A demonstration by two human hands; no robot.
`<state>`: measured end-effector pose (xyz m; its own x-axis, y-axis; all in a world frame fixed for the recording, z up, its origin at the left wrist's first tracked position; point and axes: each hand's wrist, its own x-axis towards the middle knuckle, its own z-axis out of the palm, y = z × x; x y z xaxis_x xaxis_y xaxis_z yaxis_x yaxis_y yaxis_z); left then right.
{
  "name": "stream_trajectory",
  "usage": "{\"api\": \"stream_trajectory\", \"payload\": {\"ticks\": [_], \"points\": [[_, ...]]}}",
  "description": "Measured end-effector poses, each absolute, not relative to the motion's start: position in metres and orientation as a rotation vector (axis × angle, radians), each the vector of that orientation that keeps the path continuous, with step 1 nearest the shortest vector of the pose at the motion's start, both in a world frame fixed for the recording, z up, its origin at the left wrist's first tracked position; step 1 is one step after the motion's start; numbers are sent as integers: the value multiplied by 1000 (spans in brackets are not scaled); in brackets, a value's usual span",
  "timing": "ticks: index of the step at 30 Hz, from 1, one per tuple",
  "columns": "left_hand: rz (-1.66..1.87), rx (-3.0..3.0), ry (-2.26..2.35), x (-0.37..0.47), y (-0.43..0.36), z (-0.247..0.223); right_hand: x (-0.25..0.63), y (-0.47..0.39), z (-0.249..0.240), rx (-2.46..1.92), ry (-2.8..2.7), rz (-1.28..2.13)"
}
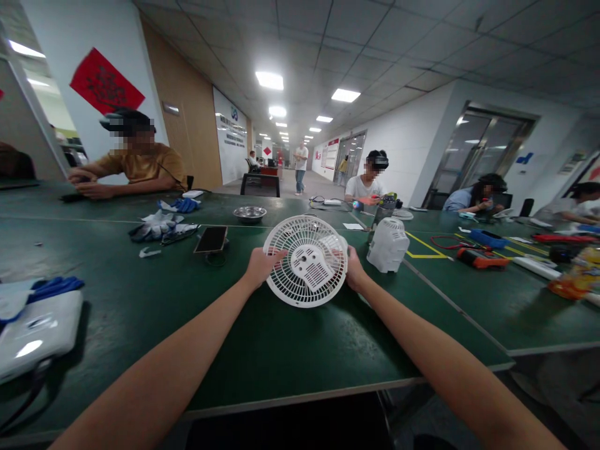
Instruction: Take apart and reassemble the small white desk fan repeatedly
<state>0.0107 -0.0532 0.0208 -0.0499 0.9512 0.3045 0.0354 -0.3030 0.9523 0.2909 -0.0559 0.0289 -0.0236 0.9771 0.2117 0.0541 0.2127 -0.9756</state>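
A round white fan grille point(307, 294), with a slotted plate at its centre, is held up over the green table point(281, 362). My left hand point(260, 267) grips its left edge, fingers closed on the rim. At the right edge my right hand point(355, 269) is closed on it too, its fingers partly hidden behind the grille. Just right of the grille stands a white plastic housing point(388, 247) on the table.
Left of the grille lie a phone point(212, 239), gloves point(160, 226) and a metal bowl point(250, 215). A white device point(42, 325) sits at far left, an orange multimeter point(482, 258) at right. Several people sit around the tables.
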Motion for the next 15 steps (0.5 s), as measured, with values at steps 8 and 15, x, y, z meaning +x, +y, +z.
{"api": "stream_trajectory", "payload": {"ticks": [8,15], "points": [[1384,1275,1198,5,-47,17,350,-41,24,-1698,-1709,-94],[1345,1279,1166,2,-47,19,364,-43,49,-1609,-1545,-446]]}}
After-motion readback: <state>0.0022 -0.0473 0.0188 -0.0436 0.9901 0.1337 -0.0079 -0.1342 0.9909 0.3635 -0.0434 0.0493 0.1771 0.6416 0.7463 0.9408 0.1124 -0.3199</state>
